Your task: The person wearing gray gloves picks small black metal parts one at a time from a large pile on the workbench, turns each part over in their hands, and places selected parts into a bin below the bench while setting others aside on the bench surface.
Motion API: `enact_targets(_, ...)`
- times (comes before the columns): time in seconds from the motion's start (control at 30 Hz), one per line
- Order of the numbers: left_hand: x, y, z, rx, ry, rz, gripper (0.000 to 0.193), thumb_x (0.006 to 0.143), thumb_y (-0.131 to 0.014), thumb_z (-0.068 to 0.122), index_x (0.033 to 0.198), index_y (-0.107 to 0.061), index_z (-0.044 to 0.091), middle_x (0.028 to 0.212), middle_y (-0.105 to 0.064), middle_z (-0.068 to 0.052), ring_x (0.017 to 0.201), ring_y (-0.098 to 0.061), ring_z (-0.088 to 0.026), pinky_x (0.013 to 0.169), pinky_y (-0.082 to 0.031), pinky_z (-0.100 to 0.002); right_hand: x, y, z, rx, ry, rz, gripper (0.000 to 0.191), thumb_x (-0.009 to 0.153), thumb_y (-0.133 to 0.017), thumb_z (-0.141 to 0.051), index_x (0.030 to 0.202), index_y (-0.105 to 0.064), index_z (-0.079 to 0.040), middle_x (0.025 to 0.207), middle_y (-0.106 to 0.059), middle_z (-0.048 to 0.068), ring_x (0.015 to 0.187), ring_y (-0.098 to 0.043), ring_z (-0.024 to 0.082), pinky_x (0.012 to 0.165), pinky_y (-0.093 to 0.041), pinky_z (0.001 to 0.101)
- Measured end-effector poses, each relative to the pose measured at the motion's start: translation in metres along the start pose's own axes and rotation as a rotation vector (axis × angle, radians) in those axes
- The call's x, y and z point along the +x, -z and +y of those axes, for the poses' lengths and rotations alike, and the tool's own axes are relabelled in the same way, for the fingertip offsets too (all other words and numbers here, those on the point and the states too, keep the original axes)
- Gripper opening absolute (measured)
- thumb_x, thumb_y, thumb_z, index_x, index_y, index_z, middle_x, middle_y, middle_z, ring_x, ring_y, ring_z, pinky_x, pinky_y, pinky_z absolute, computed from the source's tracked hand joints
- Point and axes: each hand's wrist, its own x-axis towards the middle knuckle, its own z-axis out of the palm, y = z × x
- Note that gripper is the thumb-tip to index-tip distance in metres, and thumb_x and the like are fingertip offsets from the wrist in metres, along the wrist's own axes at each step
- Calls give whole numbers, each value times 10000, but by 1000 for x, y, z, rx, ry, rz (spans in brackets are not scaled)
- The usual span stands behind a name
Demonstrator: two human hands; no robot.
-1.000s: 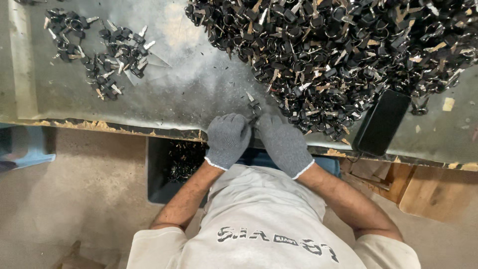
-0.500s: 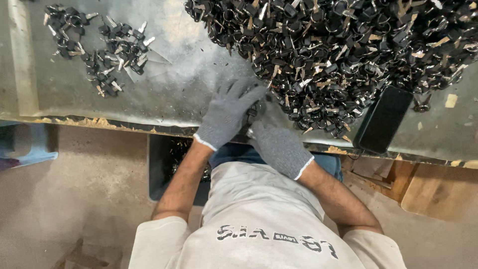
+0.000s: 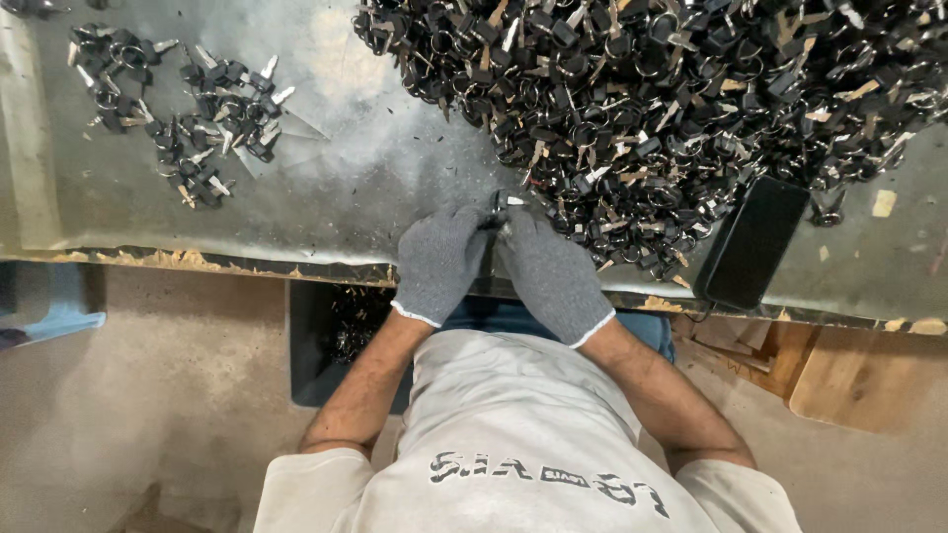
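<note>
Both my hands wear grey knit gloves and meet at the near edge of a metal table (image 3: 375,188). My left hand (image 3: 439,262) and my right hand (image 3: 548,271) together pinch a small black key part (image 3: 501,205) between their fingertips. Just beyond them spreads a big heap of black key parts with metal blades (image 3: 671,99). A smaller scatter of the same parts (image 3: 188,109) lies at the far left of the table.
A black phone (image 3: 755,242) lies on the table edge to the right of my hands. Below the table, a dark bin (image 3: 341,336) holds more black parts. A blue object (image 3: 49,316) sits on the floor at left; wooden boards (image 3: 849,375) at right.
Half a second ago my left hand reached forward into the heap's edge; both hands have since drawn back together at the table edge with a small part between them.
</note>
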Motion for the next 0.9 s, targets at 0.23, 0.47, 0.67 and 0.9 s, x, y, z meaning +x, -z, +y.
enact_targets(0.23,3,2,2,-62,0,-57,164,900,-659,134,1057,-670,92,948,-684,-137,849,-673,-370,735,-519,-492,7,7,-4,-387,123,47,179,968,-611,-182,1095,-562,-67,873,-638,120,603,-701,246,452,-553,347)
enact_targets(0.47,10,6,-5,-71,-98,-112,360,888,-628,112,1241,-644,44,948,-680,-185,848,-664,-401,740,-518,-517,5,8,1,-515,239,185,152,972,-635,-225,1024,-566,-100,794,-542,47,640,-648,194,469,-523,338)
enact_targets(0.67,12,-1,-11,-15,-74,-215,324,912,-610,111,1228,-644,49,951,-679,-203,825,-669,-399,723,-525,-517,2,-9,-6,-738,128,227,122,968,-640,-207,996,-576,-107,782,-547,22,554,-622,136,395,-504,290)
enact_targets(0.9,6,-7,-7,-5,-67,-164,200,969,-605,106,1162,-651,77,968,-672,-168,869,-680,-382,745,-531,-503,14,-2,2,-192,50,-56,202,988,-562,-113,1154,-518,-6,872,-675,201,743,-731,356,581,-595,432)
